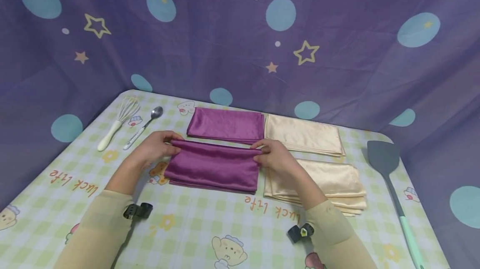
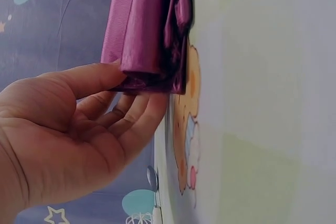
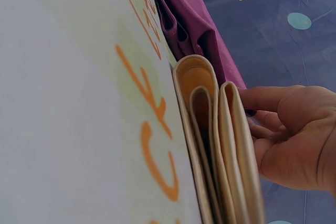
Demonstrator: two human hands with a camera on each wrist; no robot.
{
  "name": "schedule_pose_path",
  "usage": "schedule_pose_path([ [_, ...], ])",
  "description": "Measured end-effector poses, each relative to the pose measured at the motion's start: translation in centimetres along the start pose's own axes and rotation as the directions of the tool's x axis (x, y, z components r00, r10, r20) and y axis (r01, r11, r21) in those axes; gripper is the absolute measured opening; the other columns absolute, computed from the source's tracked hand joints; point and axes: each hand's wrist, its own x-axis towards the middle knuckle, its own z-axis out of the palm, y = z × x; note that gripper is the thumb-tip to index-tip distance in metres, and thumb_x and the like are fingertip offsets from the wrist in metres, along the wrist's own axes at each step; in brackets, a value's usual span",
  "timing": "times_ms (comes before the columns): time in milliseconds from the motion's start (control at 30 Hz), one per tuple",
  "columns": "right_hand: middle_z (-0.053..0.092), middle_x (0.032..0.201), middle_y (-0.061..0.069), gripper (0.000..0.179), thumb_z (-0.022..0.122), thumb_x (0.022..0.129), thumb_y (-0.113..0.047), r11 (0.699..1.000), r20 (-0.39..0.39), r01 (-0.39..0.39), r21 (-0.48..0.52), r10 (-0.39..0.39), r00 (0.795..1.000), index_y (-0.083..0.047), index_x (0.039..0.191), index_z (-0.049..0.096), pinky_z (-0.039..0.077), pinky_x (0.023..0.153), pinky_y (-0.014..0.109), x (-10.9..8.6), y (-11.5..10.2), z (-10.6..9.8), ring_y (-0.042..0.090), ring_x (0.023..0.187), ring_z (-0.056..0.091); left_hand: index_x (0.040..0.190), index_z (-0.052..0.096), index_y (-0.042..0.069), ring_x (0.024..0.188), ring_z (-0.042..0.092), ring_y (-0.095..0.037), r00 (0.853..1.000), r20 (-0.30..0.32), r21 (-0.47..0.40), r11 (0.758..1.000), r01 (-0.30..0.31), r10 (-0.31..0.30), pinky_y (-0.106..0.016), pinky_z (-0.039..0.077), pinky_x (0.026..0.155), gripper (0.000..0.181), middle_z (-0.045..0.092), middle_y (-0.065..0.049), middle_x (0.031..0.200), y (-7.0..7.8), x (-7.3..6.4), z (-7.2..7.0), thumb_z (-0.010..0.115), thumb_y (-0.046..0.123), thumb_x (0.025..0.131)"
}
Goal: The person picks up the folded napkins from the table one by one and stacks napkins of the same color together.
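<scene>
A folded purple satin cloth [image 1: 213,167] lies in front of me in the head view. My left hand [image 1: 154,149] pinches its far left corner, the thumb on the near face and the fingers behind, as the left wrist view shows. At the far right corner my right hand [image 1: 276,157] grips the same cloth between thumb and fingers. Just behind it lies another folded purple cloth [image 1: 226,124]. The right forearm passes over a folded cream satin cloth [image 1: 330,177], whose stacked folds [image 3: 197,77] stand large in the right wrist view.
Beside the far purple cloth is a second cream cloth [image 1: 305,133]. A whisk [image 1: 119,121] and a spoon [image 1: 144,127] lie at the left. Along the right edge is a grey spatula [image 1: 390,181] with a mint handle. A purple curtain [image 1: 232,43] hangs behind the checked table.
</scene>
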Motion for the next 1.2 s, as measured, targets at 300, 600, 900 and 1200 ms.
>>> schedule_pose_path([
  [300, 0.064, 0.101, 0.017, 0.034, 0.071, 0.089, 0.008, 0.990, -0.036, -0.052, 0.133, 0.058, 0.998, 0.001, 0.122, 0.068, 0.062, 0.075, 0.039, 0.1, 0.0, 0.0, 0.023, 0.080, 0.070, 0.128, 0.061, -0.001, 0.090, 0.064, -0.025, 1.000, 0.005, -0.018, 1.000, 0.003, -0.003, -0.035, 0.057, 0.078, 0.035, 0.059, -0.019, 0.116, -0.2, 0.0, -0.2, 0.069, 0.006, 0.094],
  [600, 0.060, 0.088, 0.009, 0.037, 0.071, 0.089, 0.008, 0.983, -0.031, -0.049, 0.178, 0.055, 0.998, 0.003, 0.125, 0.066, 0.062, 0.077, 0.039, 0.1, 0.1, -0.2, 0.020, 0.076, 0.069, 0.128, 0.060, -0.005, 0.087, 0.066, -0.023, 1.000, 0.009, -0.117, 0.993, 0.013, -0.012, -0.034, 0.060, 0.075, 0.034, 0.056, -0.020, 0.114, -0.3, 0.1, -0.2, 0.067, 0.001, 0.095],
  [900, 0.062, 0.086, 0.009, 0.038, 0.071, 0.090, 0.008, 0.979, -0.035, -0.030, 0.199, 0.038, 0.999, 0.004, 0.127, 0.065, 0.062, 0.077, 0.038, 0.0, 0.3, -0.7, 0.019, 0.077, 0.069, 0.133, 0.056, -0.006, 0.088, 0.066, -0.024, 0.999, 0.045, -0.214, 0.977, 0.019, -0.010, -0.038, 0.061, 0.077, 0.039, 0.053, -0.020, 0.117, -0.3, 0.2, -0.2, 0.066, 0.002, 0.096],
  [1200, 0.065, 0.088, 0.010, 0.039, 0.069, 0.090, 0.010, 0.965, -0.031, -0.017, 0.261, 0.026, 0.999, 0.008, 0.128, 0.062, 0.062, 0.078, 0.039, 0.1, 0.3, -1.1, 0.019, 0.078, 0.071, 0.135, 0.054, -0.006, 0.089, 0.068, -0.023, 0.999, 0.047, -0.229, 0.973, 0.010, 0.001, -0.039, 0.061, 0.079, 0.040, 0.051, -0.021, 0.122, -0.2, 0.2, -0.1, 0.065, 0.002, 0.097],
])
